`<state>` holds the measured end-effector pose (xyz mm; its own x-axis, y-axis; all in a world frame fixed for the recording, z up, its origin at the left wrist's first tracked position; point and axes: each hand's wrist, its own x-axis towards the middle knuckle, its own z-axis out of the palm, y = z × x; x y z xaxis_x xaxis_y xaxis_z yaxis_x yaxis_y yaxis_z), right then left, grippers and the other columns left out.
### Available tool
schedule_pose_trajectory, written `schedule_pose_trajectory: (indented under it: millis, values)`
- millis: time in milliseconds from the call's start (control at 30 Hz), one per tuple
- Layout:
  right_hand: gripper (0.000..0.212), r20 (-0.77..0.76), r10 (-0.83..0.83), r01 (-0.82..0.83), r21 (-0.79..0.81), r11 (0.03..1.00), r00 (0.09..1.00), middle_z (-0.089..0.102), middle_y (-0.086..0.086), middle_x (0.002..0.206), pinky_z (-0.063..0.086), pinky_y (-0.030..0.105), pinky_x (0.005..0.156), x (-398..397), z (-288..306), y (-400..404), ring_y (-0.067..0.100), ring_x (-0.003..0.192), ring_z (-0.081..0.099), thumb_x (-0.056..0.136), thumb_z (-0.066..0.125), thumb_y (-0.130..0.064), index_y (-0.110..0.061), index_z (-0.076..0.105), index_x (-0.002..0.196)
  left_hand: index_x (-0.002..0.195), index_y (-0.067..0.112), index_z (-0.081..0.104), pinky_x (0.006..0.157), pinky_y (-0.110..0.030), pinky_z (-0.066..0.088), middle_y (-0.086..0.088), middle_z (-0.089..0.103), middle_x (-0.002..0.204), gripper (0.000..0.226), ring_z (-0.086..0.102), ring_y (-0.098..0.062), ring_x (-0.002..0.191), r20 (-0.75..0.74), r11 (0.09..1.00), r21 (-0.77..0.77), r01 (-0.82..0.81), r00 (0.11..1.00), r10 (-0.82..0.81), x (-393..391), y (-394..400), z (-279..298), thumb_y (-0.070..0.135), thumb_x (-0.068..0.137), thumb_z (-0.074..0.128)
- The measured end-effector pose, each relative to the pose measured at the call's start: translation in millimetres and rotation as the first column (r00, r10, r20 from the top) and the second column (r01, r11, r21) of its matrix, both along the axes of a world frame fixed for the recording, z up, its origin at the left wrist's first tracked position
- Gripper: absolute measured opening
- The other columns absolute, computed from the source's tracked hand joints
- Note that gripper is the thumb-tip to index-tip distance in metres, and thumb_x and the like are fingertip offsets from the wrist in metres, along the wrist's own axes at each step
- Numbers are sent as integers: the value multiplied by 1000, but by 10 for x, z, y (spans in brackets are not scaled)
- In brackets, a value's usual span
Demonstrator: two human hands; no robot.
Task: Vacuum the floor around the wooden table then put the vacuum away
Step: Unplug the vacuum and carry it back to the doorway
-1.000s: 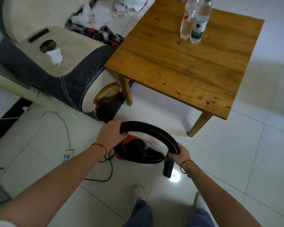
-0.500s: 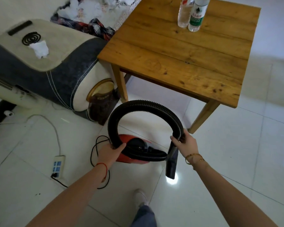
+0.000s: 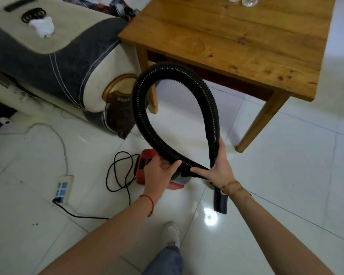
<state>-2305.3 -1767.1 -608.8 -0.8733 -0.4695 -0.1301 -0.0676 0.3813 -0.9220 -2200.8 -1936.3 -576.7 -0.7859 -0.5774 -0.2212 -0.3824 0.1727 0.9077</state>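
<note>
The left hand [image 3: 159, 173] and the right hand [image 3: 216, 167] both grip the looped hose [image 3: 147, 124]. The red vacuum [image 3: 145, 163] sits on the floor [image 3: 286, 185], at 7 o'clock of the worktop [image 3: 236, 40]. The cable [image 3: 117, 175] near the feet could trip the person.

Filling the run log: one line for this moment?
phase: handling hose | left hand: grips hose | right hand: holds nozzle tube | vacuum: on floor, plugged in

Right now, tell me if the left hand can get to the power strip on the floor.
Probably yes: the power strip lies on bare tile left of the left hand, nothing between, but that hand holds the hose.
</note>
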Motion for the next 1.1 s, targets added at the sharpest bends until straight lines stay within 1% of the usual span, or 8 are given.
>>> schedule_pose_trajectory:
  millis: [167, 300, 400, 500, 600, 767, 867, 1100]
  values:
    - [137, -74, -24, 30, 91, 995, 997, 15, -4, 158, 21, 31, 120, 81, -130, -108, 7, 146, 17, 53, 92, -35, -23, -3, 151, 104, 15, 64, 72, -9, 51, 14, 72, 89, 30, 68, 4, 83, -115, 996, -46, 75, 990, -80, -38, 102, -84, 25, 78, 77]
    - [114, -204, -170, 193, 100, 976, 964, 30, 4, 150, 30, 37, 117, 83, -204, -193, 16, 140, 30, 62, 81, -27, -14, 9, 150, 109, 18, 62, 79, -10, 51, 15, 71, 95, 28, 66, 6, 89, -168, 974, -163, 159, 968, -186, -24, 114, -236, 26, 83, 70]
    - [96, -259, -226, 257, 93, 962, 939, 42, 3, 138, 39, 43, 109, 39, -281, -276, 18, 128, 41, 63, 75, -16, -14, 23, 145, 121, 23, 57, 88, -6, 45, 18, 64, 109, 30, 59, 6, 103, -73, 931, -283, 230, 963, -260, 55, -36, -459, 24, 91, 58]
    - [85, -303, -251, 279, 50, 959, 919, 48, -1, 129, 43, 41, 103, -24, -402, -359, 16, 118, 46, 63, 70, -16, -17, 32, 139, 127, 24, 51, 81, -3, 42, 16, 59, 112, 31, 56, 3, 101, 100, 881, -392, 264, 965, -244, 185, -256, -770, 23, 95, 51]
    - [76, -318, -255, 273, 14, 962, 913, 47, -7, 122, 45, 38, 98, -74, -536, -431, 14, 111, 46, 63, 65, -22, -22, 36, 134, 135, 24, 44, 76, -11, 47, 10, 57, 112, 39, 53, 0, 92, 210, 886, -406, 223, 967, -147, 315, -506, -1099, 18, 96, 47]
    - [63, -405, -246, 261, -20, 965, 880, 54, -6, 114, 42, 24, 86, -173, -723, -474, 14, 104, 50, 67, 63, -27, -24, 44, 128, 146, 19, 33, 89, -24, 45, -1, 47, 138, 58, 55, -12, 107, 365, 893, -385, 233, 927, -84, 426, -867, -1708, 0, 92, 43]
    - [51, -502, -247, 277, -16, 961, 829, 60, -5, 107, 38, 20, 79, -233, -766, -484, 14, 98, 54, 73, 63, -28, -23, 51, 122, 149, 19, 25, 88, -34, 49, -7, 51, 133, 65, 56, -17, 96, 431, 884, -354, 305, 892, -136, 424, -992, -2039, -3, 90, 40]
    - [43, -578, -275, 298, -57, 953, 768, 69, -1, 104, 50, 34, 83, -254, -822, -544, 22, 97, 63, 75, 69, -19, -19, 61, 118, 149, 18, 23, 84, -37, 50, -13, 61, 114, 67, 60, -28, 95, 470, 846, -397, 356, 870, -146, 284, -1178, -2550, 3, 87, 44]
